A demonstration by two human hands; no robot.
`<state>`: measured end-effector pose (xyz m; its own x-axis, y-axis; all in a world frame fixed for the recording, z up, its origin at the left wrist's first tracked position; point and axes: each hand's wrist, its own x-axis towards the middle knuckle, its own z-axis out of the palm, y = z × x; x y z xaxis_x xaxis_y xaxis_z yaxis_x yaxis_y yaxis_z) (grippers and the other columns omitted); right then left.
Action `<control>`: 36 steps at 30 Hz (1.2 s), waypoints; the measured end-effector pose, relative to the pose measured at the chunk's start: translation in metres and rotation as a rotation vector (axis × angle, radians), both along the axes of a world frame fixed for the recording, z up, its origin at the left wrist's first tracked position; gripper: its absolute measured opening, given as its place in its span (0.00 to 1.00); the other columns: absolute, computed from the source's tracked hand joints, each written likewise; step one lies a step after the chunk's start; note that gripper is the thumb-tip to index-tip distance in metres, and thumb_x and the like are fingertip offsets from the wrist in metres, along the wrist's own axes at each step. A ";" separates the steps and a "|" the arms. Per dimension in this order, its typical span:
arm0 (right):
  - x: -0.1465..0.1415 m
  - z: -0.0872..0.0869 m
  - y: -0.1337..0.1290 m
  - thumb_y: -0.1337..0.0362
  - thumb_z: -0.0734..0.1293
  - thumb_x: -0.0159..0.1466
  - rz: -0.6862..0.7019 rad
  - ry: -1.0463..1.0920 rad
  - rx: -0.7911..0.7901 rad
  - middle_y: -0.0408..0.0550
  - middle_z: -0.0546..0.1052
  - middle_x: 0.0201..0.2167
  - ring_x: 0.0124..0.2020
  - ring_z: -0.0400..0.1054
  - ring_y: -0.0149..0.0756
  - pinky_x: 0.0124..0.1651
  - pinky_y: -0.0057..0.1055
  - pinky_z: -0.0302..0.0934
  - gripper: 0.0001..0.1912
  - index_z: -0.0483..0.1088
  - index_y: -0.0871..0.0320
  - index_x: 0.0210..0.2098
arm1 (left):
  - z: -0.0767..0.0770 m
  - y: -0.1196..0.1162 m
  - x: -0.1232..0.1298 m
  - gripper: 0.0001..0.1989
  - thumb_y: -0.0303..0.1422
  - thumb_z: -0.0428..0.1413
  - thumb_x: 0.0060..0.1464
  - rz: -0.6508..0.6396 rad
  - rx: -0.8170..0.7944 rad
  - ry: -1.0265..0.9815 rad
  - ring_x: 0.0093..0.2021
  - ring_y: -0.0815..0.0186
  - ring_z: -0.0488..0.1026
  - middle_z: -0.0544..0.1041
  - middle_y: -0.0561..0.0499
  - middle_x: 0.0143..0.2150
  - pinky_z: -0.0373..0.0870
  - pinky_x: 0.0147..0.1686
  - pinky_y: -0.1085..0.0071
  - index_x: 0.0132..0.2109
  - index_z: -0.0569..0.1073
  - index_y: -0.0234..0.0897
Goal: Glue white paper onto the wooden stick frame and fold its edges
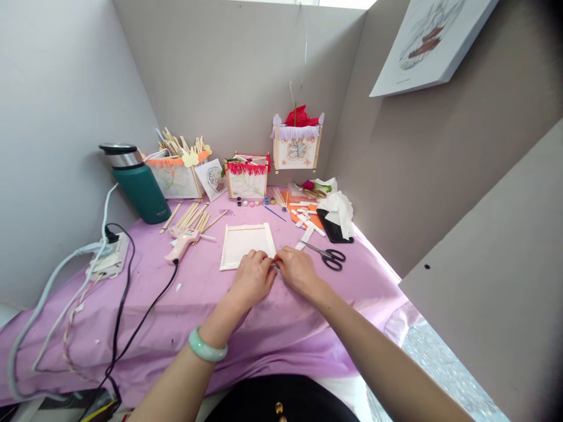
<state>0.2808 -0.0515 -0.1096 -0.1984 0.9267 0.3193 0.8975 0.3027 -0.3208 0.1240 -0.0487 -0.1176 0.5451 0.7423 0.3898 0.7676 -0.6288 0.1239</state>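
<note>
A white paper panel [247, 241] framed with thin sticks lies flat on the purple tablecloth in front of me. My left hand [255, 273] is at its lower right edge, fingers bent and pressed together. My right hand [295, 269] meets it at the same corner, with thumb and fingers pinched. The fingertips of both hands nearly touch, and whatever is between them is hidden. Black-handled scissors [331, 257] lie just right of my right hand, beside a white paper strip [305, 238]. A pink glue gun [182, 243] rests to the left of the panel.
Wooden sticks [190, 215] lie behind the glue gun. A green bottle [141, 190] and decorated boxes [247, 179] stand at the back; another box [297, 149] hangs by a thread. Cables [123, 293] run along the left. A black phone [336, 228] lies under crumpled tissue [338, 208].
</note>
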 end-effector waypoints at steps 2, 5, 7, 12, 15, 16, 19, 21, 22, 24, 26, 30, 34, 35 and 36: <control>0.007 0.002 0.001 0.68 0.62 0.64 0.017 0.025 -0.014 0.45 0.78 0.36 0.38 0.71 0.34 0.38 0.27 0.57 0.09 0.74 0.56 0.38 | 0.000 -0.001 -0.001 0.12 0.33 0.51 0.58 0.004 -0.001 -0.016 0.44 0.56 0.65 0.72 0.43 0.41 0.65 0.45 0.59 0.46 0.72 0.32; 0.014 0.002 0.000 0.70 0.60 0.65 0.012 0.097 0.001 0.45 0.78 0.41 0.41 0.70 0.32 0.42 0.26 0.58 0.13 0.72 0.55 0.45 | 0.000 -0.001 -0.001 0.12 0.32 0.52 0.57 0.018 -0.001 -0.038 0.44 0.56 0.65 0.72 0.43 0.42 0.65 0.45 0.59 0.46 0.70 0.30; 0.015 -0.001 -0.003 0.70 0.59 0.66 0.027 0.101 0.030 0.46 0.77 0.42 0.41 0.70 0.33 0.44 0.26 0.58 0.13 0.73 0.55 0.45 | 0.000 -0.001 -0.001 0.11 0.32 0.52 0.57 0.025 0.003 -0.040 0.44 0.56 0.65 0.71 0.43 0.42 0.65 0.45 0.59 0.45 0.70 0.31; 0.006 -0.012 -0.008 0.68 0.60 0.65 0.088 -0.079 0.097 0.49 0.76 0.38 0.41 0.68 0.37 0.43 0.30 0.57 0.12 0.75 0.54 0.41 | -0.001 -0.002 0.000 0.07 0.32 0.51 0.58 0.028 0.004 -0.013 0.44 0.57 0.66 0.71 0.44 0.40 0.66 0.45 0.59 0.41 0.70 0.34; 0.007 -0.013 -0.006 0.69 0.60 0.66 0.017 0.066 0.074 0.48 0.76 0.41 0.42 0.68 0.35 0.44 0.28 0.58 0.12 0.73 0.55 0.45 | 0.001 -0.003 -0.001 0.07 0.32 0.51 0.58 0.029 0.005 -0.023 0.44 0.57 0.66 0.71 0.44 0.41 0.66 0.45 0.59 0.42 0.70 0.34; 0.009 -0.012 -0.004 0.69 0.60 0.66 -0.015 0.127 0.058 0.47 0.77 0.41 0.42 0.69 0.34 0.44 0.28 0.58 0.12 0.73 0.56 0.44 | 0.002 -0.003 -0.001 0.07 0.32 0.51 0.58 0.027 0.006 -0.031 0.44 0.57 0.66 0.71 0.44 0.41 0.66 0.45 0.59 0.42 0.69 0.34; 0.010 -0.005 -0.002 0.68 0.60 0.65 -0.058 0.167 0.023 0.45 0.78 0.39 0.39 0.70 0.33 0.43 0.27 0.57 0.10 0.73 0.56 0.38 | 0.002 -0.004 -0.001 0.06 0.31 0.50 0.58 0.023 0.007 -0.053 0.44 0.57 0.66 0.71 0.44 0.41 0.65 0.45 0.60 0.41 0.69 0.34; 0.007 0.001 0.000 0.66 0.61 0.65 -0.057 0.108 0.011 0.46 0.78 0.36 0.37 0.70 0.34 0.40 0.28 0.57 0.08 0.73 0.56 0.35 | 0.002 -0.006 0.000 0.06 0.31 0.49 0.59 0.019 0.009 -0.060 0.43 0.58 0.66 0.71 0.44 0.40 0.65 0.44 0.60 0.39 0.69 0.34; 0.004 0.003 0.001 0.65 0.62 0.64 -0.060 0.085 0.008 0.46 0.78 0.35 0.36 0.70 0.34 0.38 0.28 0.56 0.08 0.73 0.56 0.34 | 0.001 -0.006 0.001 0.05 0.31 0.49 0.59 0.017 0.012 -0.068 0.43 0.58 0.66 0.71 0.44 0.40 0.65 0.44 0.60 0.39 0.69 0.34; 0.000 0.004 0.002 0.64 0.63 0.64 -0.060 0.076 0.009 0.47 0.78 0.34 0.35 0.69 0.35 0.36 0.29 0.55 0.08 0.73 0.57 0.33 | 0.001 -0.007 0.000 0.05 0.30 0.50 0.58 0.018 0.026 -0.103 0.43 0.58 0.66 0.71 0.45 0.40 0.65 0.44 0.61 0.38 0.69 0.35; -0.001 -0.001 0.005 0.64 0.62 0.64 -0.036 0.120 0.029 0.47 0.77 0.34 0.35 0.69 0.35 0.37 0.29 0.55 0.08 0.73 0.57 0.34 | 0.005 -0.005 -0.008 0.05 0.30 0.50 0.58 0.049 0.055 -0.146 0.44 0.59 0.66 0.71 0.46 0.41 0.65 0.45 0.62 0.39 0.70 0.36; 0.004 -0.016 0.011 0.64 0.60 0.64 -0.040 0.284 0.096 0.46 0.77 0.34 0.36 0.69 0.35 0.39 0.28 0.56 0.10 0.73 0.56 0.34 | 0.023 0.008 -0.049 0.09 0.30 0.47 0.59 0.367 0.125 -0.147 0.46 0.56 0.67 0.73 0.43 0.43 0.63 0.46 0.60 0.41 0.71 0.34; 0.008 -0.019 0.013 0.62 0.61 0.63 -0.154 0.365 0.145 0.45 0.77 0.33 0.33 0.69 0.35 0.38 0.29 0.57 0.10 0.73 0.56 0.33 | 0.039 0.028 -0.109 0.17 0.36 0.48 0.57 0.841 0.097 -0.023 0.49 0.43 0.65 0.70 0.32 0.48 0.63 0.43 0.52 0.47 0.70 0.27; 0.008 -0.018 0.013 0.63 0.61 0.63 -0.146 0.359 0.143 0.44 0.77 0.33 0.33 0.68 0.34 0.39 0.29 0.57 0.10 0.73 0.56 0.33 | 0.039 0.032 -0.121 0.19 0.37 0.48 0.57 0.914 0.064 0.000 0.50 0.41 0.65 0.70 0.29 0.48 0.63 0.42 0.51 0.48 0.69 0.25; 0.007 -0.017 0.012 0.63 0.61 0.63 -0.126 0.349 0.135 0.44 0.77 0.33 0.34 0.69 0.34 0.39 0.29 0.57 0.09 0.73 0.56 0.32 | 0.039 0.037 -0.131 0.21 0.38 0.48 0.57 0.953 0.017 0.023 0.50 0.40 0.66 0.70 0.28 0.48 0.63 0.42 0.50 0.49 0.68 0.24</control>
